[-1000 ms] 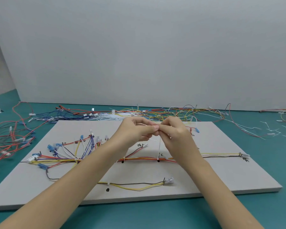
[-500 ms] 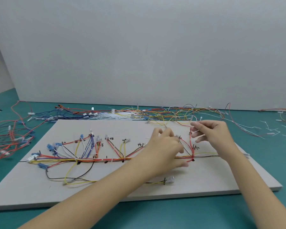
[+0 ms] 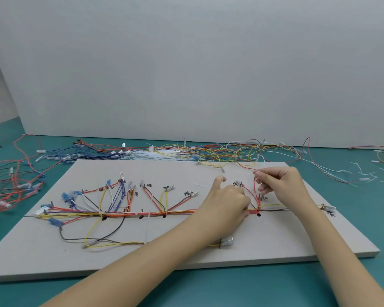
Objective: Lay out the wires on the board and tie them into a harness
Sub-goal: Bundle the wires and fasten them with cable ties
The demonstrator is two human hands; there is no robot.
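- wires [image 3: 124, 212] lay bundled along the board [image 3: 264, 242] on the bench [image 3: 353, 218]; thin, limp, light, likely springy; best pinched near the junction.
- left hand [image 3: 227, 199] pressed the bundle, grip curled on it.
- right hand [image 3: 279, 181] pinched a red wire [image 3: 255, 191].
- half a second earlier, sat slightly higher, nearer the board's far edge.

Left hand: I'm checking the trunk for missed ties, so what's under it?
The left hand presses down on the wire trunk, which emerges at its fingertips as a red junction. The stretch beneath the hand is covered, so ties there can't be seen.
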